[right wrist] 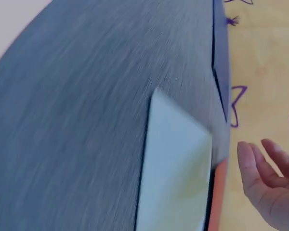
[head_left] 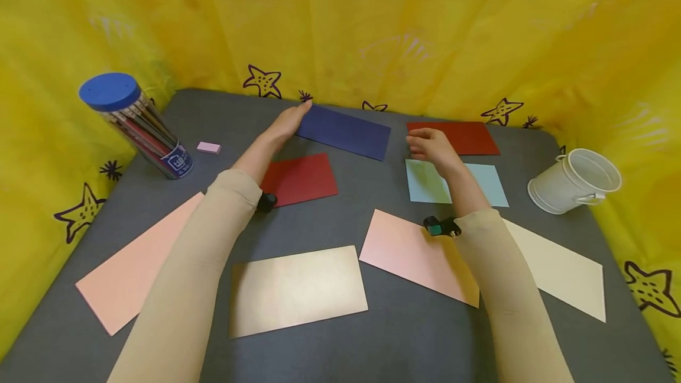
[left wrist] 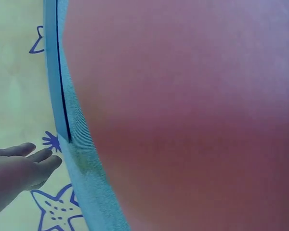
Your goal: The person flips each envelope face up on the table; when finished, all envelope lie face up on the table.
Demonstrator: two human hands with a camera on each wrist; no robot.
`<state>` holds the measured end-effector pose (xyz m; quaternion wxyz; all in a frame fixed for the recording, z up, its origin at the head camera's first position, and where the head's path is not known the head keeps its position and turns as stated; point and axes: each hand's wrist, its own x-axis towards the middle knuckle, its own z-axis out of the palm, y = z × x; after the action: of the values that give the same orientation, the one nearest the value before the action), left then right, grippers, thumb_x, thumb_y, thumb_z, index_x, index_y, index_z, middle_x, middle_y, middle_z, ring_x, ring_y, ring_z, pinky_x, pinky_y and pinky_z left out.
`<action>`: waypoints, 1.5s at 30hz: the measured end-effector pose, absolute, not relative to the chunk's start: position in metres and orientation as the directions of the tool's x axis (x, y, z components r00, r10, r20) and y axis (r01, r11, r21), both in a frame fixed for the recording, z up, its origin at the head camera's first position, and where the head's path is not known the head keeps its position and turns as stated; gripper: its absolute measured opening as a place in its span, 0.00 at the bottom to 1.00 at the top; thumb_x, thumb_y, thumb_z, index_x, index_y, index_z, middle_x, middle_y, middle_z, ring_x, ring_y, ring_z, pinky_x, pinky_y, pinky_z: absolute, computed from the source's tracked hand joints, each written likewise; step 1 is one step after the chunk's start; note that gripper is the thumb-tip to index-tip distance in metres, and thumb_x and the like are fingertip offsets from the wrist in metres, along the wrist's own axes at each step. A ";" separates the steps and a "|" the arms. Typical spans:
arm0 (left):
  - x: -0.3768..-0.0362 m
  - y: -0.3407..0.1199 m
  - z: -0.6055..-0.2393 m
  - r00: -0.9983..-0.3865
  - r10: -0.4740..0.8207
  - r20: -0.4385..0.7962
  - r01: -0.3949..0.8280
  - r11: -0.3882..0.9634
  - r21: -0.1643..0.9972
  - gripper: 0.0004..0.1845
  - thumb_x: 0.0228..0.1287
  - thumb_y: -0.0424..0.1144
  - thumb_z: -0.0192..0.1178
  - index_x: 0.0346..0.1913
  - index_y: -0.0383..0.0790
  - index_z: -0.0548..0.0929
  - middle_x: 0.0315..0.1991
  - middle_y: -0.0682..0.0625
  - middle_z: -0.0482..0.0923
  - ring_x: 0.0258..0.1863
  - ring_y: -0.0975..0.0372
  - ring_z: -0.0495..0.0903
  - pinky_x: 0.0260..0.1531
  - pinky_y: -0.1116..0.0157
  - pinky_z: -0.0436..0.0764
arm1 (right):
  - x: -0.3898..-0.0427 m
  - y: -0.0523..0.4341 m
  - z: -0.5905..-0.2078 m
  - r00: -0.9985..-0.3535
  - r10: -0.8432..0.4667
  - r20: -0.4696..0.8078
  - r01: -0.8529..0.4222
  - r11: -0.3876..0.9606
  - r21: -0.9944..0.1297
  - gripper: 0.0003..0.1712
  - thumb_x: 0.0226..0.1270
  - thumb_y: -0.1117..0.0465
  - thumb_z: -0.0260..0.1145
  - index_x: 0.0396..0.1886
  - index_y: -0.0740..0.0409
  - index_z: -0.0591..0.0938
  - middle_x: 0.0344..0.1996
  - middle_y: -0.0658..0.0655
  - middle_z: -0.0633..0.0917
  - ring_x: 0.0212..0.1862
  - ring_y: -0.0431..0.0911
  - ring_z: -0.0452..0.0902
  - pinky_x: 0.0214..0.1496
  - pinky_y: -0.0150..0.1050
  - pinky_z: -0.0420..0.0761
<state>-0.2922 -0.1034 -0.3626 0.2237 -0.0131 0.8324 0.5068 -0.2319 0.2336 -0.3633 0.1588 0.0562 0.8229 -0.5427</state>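
Observation:
In the head view my left hand [head_left: 287, 122] is at the left end of a dark blue card [head_left: 344, 132], its fingers fairly straight. The left wrist view shows those fingers beside the card's end, with nothing held. A red card [head_left: 305, 179] lies beneath my left wrist. My right hand [head_left: 433, 148], its fingers loosely bent and holding nothing, is over the gap between a light blue card [head_left: 425, 185] and a darker red card [head_left: 470, 138]. In the right wrist view its thumb and fingers stand apart from each other.
Cards in pink [head_left: 412, 253], beige-gold [head_left: 299, 291], cream [head_left: 558, 268] and salmon [head_left: 135, 265] lie nearer on the grey table [head_left: 330, 226]. A blue-lidded pencil tub [head_left: 146, 129] and a pink eraser [head_left: 208, 148] stand left, a white bucket [head_left: 569, 179] right. Yellow cloth [head_left: 346, 28] surrounds the table.

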 end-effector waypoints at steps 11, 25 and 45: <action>-0.298 -0.106 -0.371 -0.881 0.161 -0.445 -0.380 0.320 0.868 0.43 0.73 0.67 0.35 0.80 0.46 0.39 0.82 0.48 0.33 0.82 0.53 0.35 0.80 0.47 0.39 | -0.255 0.207 -0.369 -0.890 -0.089 -0.446 0.422 0.202 -0.883 0.34 0.78 0.59 0.51 0.77 0.68 0.54 0.77 0.67 0.56 0.76 0.61 0.59 0.78 0.49 0.64; -0.299 -0.098 -0.374 -0.873 0.159 -0.460 -0.399 0.306 0.864 0.42 0.74 0.65 0.37 0.80 0.46 0.41 0.82 0.49 0.34 0.82 0.55 0.34 0.81 0.49 0.38 | -0.262 0.186 -0.370 -0.882 -0.046 -0.468 0.456 0.165 -0.875 0.36 0.77 0.59 0.53 0.77 0.67 0.52 0.76 0.67 0.59 0.75 0.58 0.62 0.76 0.47 0.68; -0.302 -0.106 -0.373 -0.880 0.118 -0.460 -0.416 0.275 0.867 0.31 0.79 0.42 0.41 0.78 0.37 0.50 0.79 0.42 0.52 0.78 0.54 0.56 0.77 0.61 0.61 | -0.265 0.186 -0.372 -0.892 0.053 -0.449 0.450 0.008 -0.893 0.30 0.75 0.65 0.55 0.74 0.67 0.62 0.50 0.53 0.74 0.51 0.47 0.72 0.72 0.42 0.73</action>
<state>-0.3023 -0.1057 -0.3728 0.2247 -0.0970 0.7663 0.5941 -0.2647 0.1860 -0.3718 0.1459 0.1810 0.6949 -0.6805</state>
